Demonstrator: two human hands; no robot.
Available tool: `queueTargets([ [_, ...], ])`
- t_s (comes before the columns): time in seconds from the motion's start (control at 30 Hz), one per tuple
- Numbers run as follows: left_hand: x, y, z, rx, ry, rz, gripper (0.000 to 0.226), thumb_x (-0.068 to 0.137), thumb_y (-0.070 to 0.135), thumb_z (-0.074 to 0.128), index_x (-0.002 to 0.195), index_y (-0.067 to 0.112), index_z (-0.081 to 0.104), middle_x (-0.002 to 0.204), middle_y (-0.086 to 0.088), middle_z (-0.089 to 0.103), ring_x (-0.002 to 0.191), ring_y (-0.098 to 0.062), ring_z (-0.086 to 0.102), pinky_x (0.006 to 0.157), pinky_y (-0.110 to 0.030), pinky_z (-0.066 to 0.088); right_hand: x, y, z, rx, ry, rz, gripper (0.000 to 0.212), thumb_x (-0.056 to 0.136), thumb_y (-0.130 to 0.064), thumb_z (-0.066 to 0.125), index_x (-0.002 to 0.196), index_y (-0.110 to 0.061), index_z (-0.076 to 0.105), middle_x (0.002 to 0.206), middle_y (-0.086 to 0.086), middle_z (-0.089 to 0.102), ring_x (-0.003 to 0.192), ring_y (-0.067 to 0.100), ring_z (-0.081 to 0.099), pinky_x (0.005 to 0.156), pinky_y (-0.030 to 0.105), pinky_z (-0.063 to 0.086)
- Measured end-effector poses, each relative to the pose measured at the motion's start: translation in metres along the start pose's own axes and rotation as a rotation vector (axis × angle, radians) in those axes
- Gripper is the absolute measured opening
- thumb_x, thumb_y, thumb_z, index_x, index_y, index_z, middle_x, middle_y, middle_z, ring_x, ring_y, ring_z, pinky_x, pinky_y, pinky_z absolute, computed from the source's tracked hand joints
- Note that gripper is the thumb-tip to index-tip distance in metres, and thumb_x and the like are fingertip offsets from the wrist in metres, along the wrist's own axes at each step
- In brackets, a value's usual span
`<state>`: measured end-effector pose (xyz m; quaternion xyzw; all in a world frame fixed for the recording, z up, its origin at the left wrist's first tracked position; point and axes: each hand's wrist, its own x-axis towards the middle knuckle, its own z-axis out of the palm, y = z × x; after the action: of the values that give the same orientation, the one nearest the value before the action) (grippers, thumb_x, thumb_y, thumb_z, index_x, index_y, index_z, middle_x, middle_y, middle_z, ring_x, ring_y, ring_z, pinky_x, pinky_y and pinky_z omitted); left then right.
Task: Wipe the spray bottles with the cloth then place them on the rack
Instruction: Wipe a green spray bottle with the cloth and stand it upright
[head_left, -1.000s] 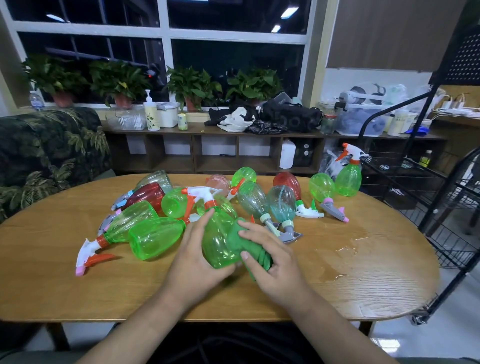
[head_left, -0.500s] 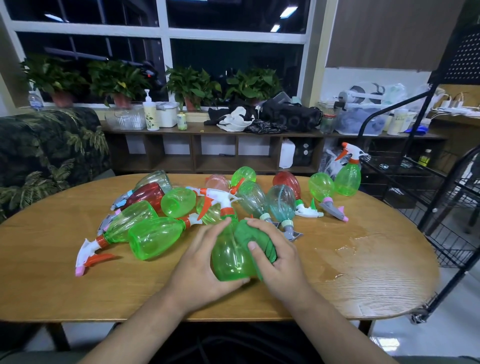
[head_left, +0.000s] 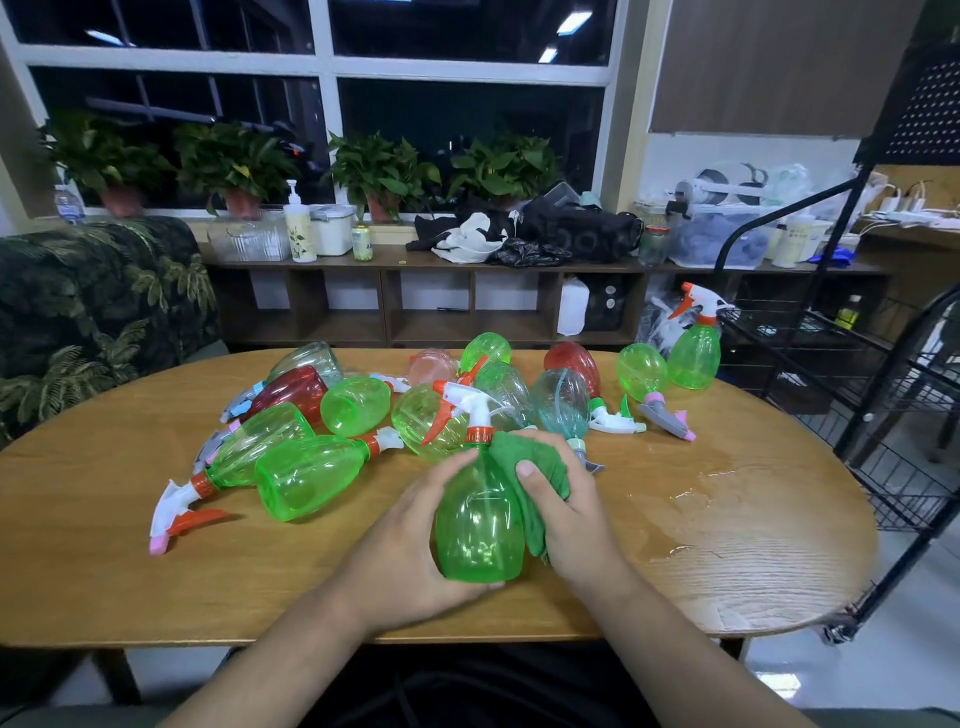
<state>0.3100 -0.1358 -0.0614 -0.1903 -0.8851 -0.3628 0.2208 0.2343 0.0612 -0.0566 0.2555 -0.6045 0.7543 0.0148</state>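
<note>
A green spray bottle with a white and orange trigger head stands nearly upright near the table's front edge. My left hand grips its body from the left and below. My right hand holds a green cloth and presses it against the bottle's right side. Behind them lies a heap of several spray bottles, green, red and clear, on their sides. One green bottle stands upright on the black wire rack at the right.
The oval wooden table has a wet patch to the right of my hands. A leaf-print sofa is at the left. A low shelf with clutter and potted plants runs under the window.
The held bottle has swung from lying tilted to nearly upright and come closer to me. My right hand with the cloth has slid from the lower body up to the neck side.
</note>
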Motion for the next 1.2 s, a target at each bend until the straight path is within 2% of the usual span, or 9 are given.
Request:
queueTargets([
  [0.1,0.002,-0.003,0.002,0.065,0.012,0.018,0.117,0.069,0.062,0.094,0.163,0.043,0.026,0.156,0.024,0.040,0.146,-0.003,0.042,0.122,-0.027,0.036,-0.001,0.000,0.000,-0.084,-0.008,-0.040,0.028,0.105,-0.020,0.066,0.133,-0.022,0.067,0.123,0.006,0.073,0.113,0.029,0.072,0.097,0.045,0.060],
  [0.27,0.003,-0.005,0.003,0.088,0.072,-0.002,0.118,0.071,0.065,0.092,0.164,0.042,0.024,0.156,0.027,0.039,0.146,-0.008,0.043,0.122,-0.031,0.037,-0.006,-0.003,0.001,-0.242,-0.044,-0.109,0.031,0.105,-0.018,0.064,0.136,-0.026,0.066,0.125,-0.007,0.071,0.117,0.020,0.070,0.098,0.031,0.056],
  [0.43,0.002,-0.011,0.001,0.050,0.196,-0.089,0.120,0.066,0.061,0.095,0.164,0.042,0.027,0.157,0.021,0.042,0.149,-0.002,0.040,0.121,-0.018,0.031,-0.010,-0.001,0.004,-0.367,-0.099,-0.193,0.037,0.104,-0.021,0.064,0.141,-0.024,0.064,0.143,-0.011,0.067,0.136,0.018,0.062,0.112,0.038,0.051],
  [0.53,0.003,-0.011,0.001,0.025,0.256,-0.134,0.119,0.065,0.059,0.095,0.162,0.042,0.028,0.156,0.032,0.036,0.148,0.007,0.036,0.118,-0.009,0.026,-0.011,-0.001,0.004,-0.447,-0.122,-0.273,0.039,0.103,-0.015,0.066,0.142,-0.020,0.064,0.149,-0.014,0.062,0.142,0.013,0.056,0.118,0.034,0.046],
  [0.73,0.006,-0.012,0.000,-0.034,0.328,-0.200,0.116,0.067,0.062,0.090,0.163,0.031,0.032,0.160,0.017,0.044,0.148,-0.002,0.042,0.122,-0.030,0.037,-0.012,0.002,0.007,-0.580,-0.151,-0.408,0.041,0.103,-0.012,0.069,0.144,-0.016,0.064,0.155,-0.008,0.058,0.146,0.016,0.053,0.123,0.040,0.042],
  [0.93,0.005,-0.012,-0.001,0.001,0.256,-0.135,0.115,0.066,0.063,0.092,0.161,0.039,0.033,0.156,0.025,0.042,0.147,0.000,0.041,0.119,-0.014,0.030,-0.011,0.001,0.005,-0.504,-0.129,-0.264,0.039,0.107,-0.018,0.065,0.145,-0.027,0.062,0.146,-0.016,0.063,0.139,0.013,0.058,0.115,0.036,0.049],
  [1.07,0.003,-0.006,-0.002,0.031,0.152,-0.065,0.117,0.065,0.059,0.097,0.162,0.037,0.035,0.153,0.022,0.048,0.143,-0.005,0.048,0.117,-0.017,0.036,-0.010,-0.003,0.004,-0.370,-0.087,-0.131,0.032,0.109,-0.024,0.061,0.139,-0.036,0.062,0.131,-0.011,0.070,0.123,0.018,0.068,0.101,0.038,0.057],
  [1.13,0.003,-0.003,-0.002,0.040,0.128,-0.027,0.117,0.065,0.059,0.097,0.161,0.037,0.035,0.153,0.028,0.045,0.143,-0.005,0.049,0.117,-0.018,0.037,-0.009,-0.005,0.004,-0.296,-0.065,-0.089,0.030,0.109,-0.024,0.060,0.137,-0.035,0.062,0.125,-0.011,0.072,0.117,0.017,0.070,0.097,0.034,0.057],
  [1.2,0.003,-0.001,-0.002,0.045,0.109,0.000,0.116,0.066,0.059,0.097,0.161,0.036,0.036,0.153,0.027,0.045,0.143,-0.008,0.050,0.118,-0.023,0.039,-0.006,-0.005,0.004,-0.218,-0.059,-0.052,0.029,0.110,-0.028,0.060,0.138,-0.031,0.063,0.124,-0.005,0.073,0.115,0.020,0.071,0.098,0.041,0.058],
])
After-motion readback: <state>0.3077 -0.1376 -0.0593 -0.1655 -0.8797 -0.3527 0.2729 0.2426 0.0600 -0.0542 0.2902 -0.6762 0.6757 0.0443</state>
